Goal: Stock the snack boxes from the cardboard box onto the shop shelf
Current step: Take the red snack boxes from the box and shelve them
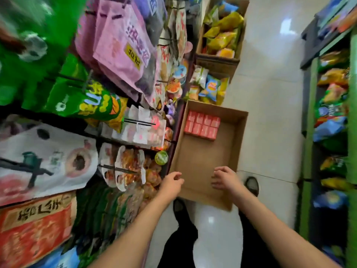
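Looking down from the head camera: the cardboard box (204,151) sits open on the white tiled floor (270,93), right up against the shop shelf (135,124) on its 9 o'clock side. The snack boxes (201,125), a small block of red ones, are tucked into the box's 12 o'clock end, and the remaining bottom is bare cardboard.

Both hands hover over the 6 o'clock end of the box. The left hand (172,183) is by the 9 o'clock wall, fingers loosely curled, holding nothing; can't tell if it touches the rim. The right hand (225,177) is over the inside, fingers loosely bent, also holding nothing.

Further off at 12 o'clock, another carton (218,62) holds yellow crisp bags (224,33).
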`<act>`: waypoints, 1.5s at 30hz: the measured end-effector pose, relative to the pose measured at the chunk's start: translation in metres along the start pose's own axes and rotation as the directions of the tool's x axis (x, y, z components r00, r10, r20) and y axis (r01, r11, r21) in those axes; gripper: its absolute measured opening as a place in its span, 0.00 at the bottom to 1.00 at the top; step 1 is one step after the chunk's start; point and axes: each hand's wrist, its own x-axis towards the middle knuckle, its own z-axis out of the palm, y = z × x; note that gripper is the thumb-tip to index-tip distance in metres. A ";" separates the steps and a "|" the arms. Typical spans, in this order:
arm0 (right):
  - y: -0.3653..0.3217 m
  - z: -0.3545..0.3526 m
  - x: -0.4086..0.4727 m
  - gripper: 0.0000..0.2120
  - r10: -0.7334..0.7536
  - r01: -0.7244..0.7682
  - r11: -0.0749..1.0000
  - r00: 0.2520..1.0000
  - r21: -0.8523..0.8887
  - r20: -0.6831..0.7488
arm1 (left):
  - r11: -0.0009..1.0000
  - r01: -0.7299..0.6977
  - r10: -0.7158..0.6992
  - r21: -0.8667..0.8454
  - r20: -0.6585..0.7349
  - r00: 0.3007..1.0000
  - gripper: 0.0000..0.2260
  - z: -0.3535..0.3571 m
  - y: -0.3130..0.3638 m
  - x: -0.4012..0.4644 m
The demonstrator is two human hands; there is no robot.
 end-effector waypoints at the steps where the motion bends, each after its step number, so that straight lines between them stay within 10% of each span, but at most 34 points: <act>1: 0.000 -0.002 0.022 0.03 0.032 -0.032 0.999 0.999 -0.002 -0.006 | 1.000 0.014 -0.014 0.012 0.009 1.000 0.17 0.005 0.008 0.021; 17: -0.012 -0.041 0.528 0.29 0.109 -0.158 0.943 0.978 -0.293 -0.177 | 0.974 0.181 -0.140 0.133 -0.275 0.951 0.26 0.127 0.052 0.550; 28: -0.001 -0.022 0.613 0.24 0.126 -0.126 0.992 0.992 -0.009 0.005 | 0.904 0.397 -0.223 0.156 -0.620 0.752 0.34 0.151 0.048 0.615; 34: 0.012 -0.072 0.607 0.26 0.161 -0.170 0.984 0.975 -0.045 -0.155 | 0.917 0.281 -0.351 -0.282 -0.240 0.905 0.30 0.166 0.022 0.597; 39: 0.027 -0.101 0.613 0.34 0.231 -0.297 0.941 0.914 -0.161 -0.335 | 0.719 0.454 -0.405 -0.526 0.214 0.889 0.25 0.207 -0.036 0.554; 45: 0.030 -0.101 0.612 0.27 0.158 -0.245 0.925 0.943 -0.289 -0.294 | 0.515 0.411 -0.372 -0.752 0.235 0.898 0.28 0.232 -0.045 0.557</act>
